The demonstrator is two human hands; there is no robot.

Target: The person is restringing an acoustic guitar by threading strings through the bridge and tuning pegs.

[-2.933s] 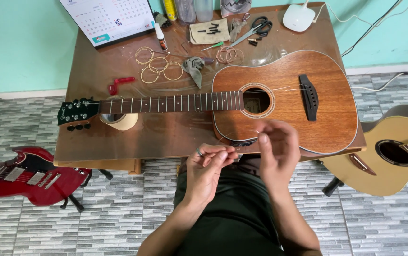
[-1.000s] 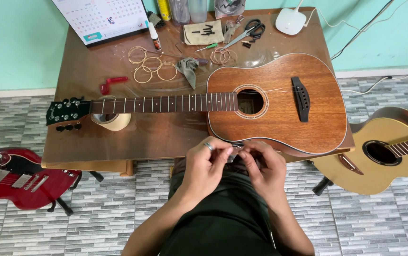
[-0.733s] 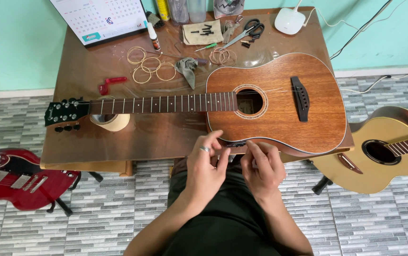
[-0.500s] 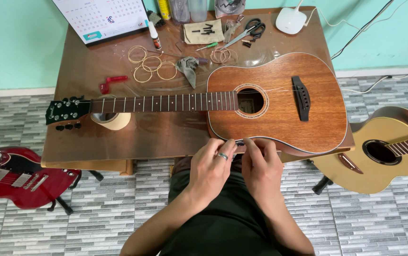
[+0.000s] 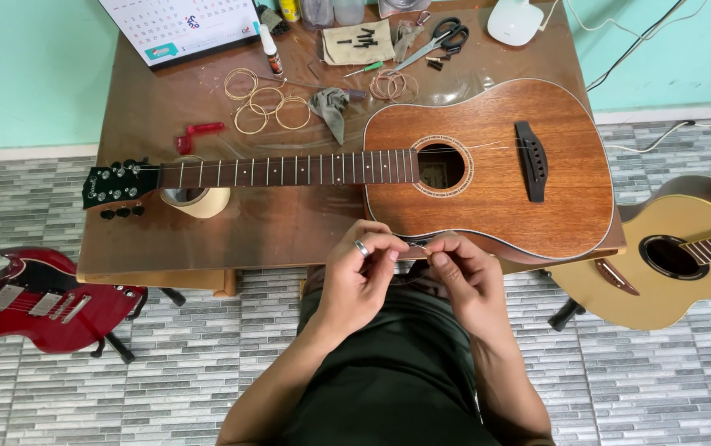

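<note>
A red guitar (image 5: pixel 37 297) sits on the floor at the left. A yellow guitar (image 5: pixel 686 256) sits at the right. On the brown table (image 5: pixel 149 107) are round wire rings (image 5: pixel 266 103), a roll of tape (image 5: pixel 198 201), scissors (image 5: pixel 438 41), a calendar (image 5: pixel 182 25), a grey rag (image 5: pixel 329 107) and a small red tool (image 5: pixel 198 136).

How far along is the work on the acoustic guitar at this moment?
Done: the brown acoustic guitar lies flat on the table, its neck showing almost no strings. In hand: the left hand and right hand pinch a thin string at the table edge. Left: several coiled strings lie unused by the red winder.
</note>
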